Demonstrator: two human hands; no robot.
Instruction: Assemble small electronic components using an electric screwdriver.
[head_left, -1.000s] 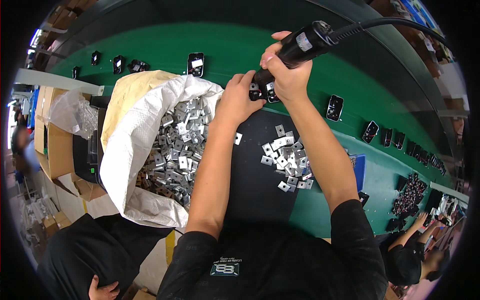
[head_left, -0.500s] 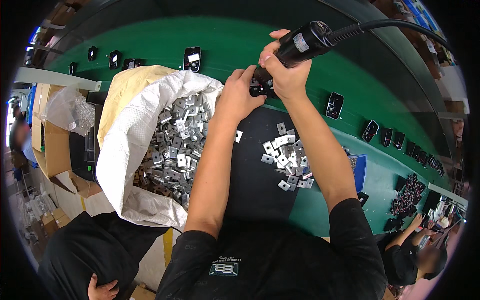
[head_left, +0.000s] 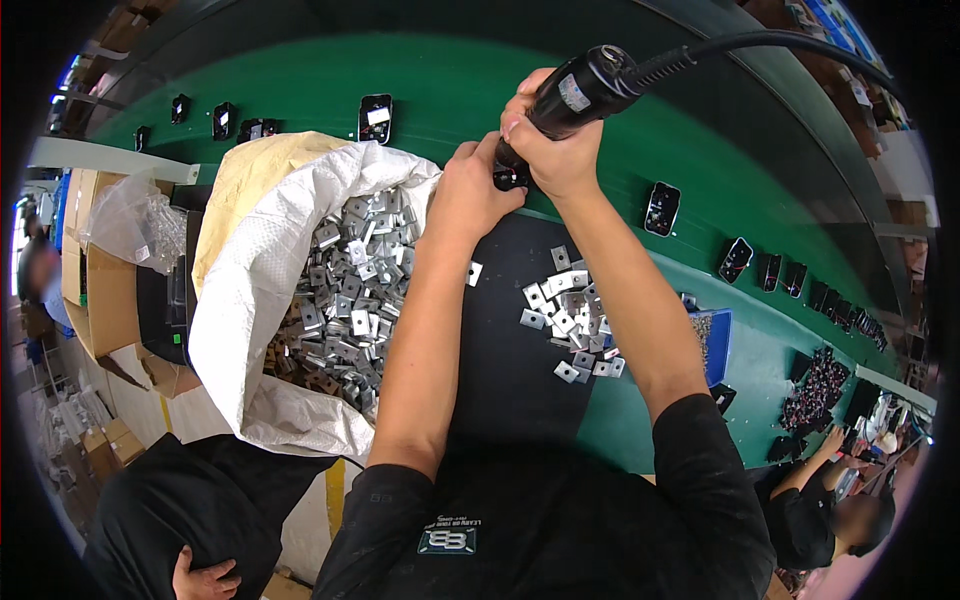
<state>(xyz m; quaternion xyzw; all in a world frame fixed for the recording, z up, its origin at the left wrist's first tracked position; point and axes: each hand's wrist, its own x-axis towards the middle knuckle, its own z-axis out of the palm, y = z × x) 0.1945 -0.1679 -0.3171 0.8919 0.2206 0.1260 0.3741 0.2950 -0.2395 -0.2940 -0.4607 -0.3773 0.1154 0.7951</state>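
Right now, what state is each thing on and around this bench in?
White sack: open, metal plates inside.
Metal plates: loose, also heaped on the mat.
Black mat: flat.
Black tool: gripped in the right hand, tilted; cannot tell whether running.
Cord: attached to the tool.
Black case: partly hidden beside the left hand.
Blue tray: open, holding small parts.

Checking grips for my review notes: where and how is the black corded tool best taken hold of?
Probably grip the black corded tool around its thick, round body from the near side, as the right hand does. It tilts, upper end to the right, lower end by the left hand; the cable leaves the upper end, so that end suits fingers less.
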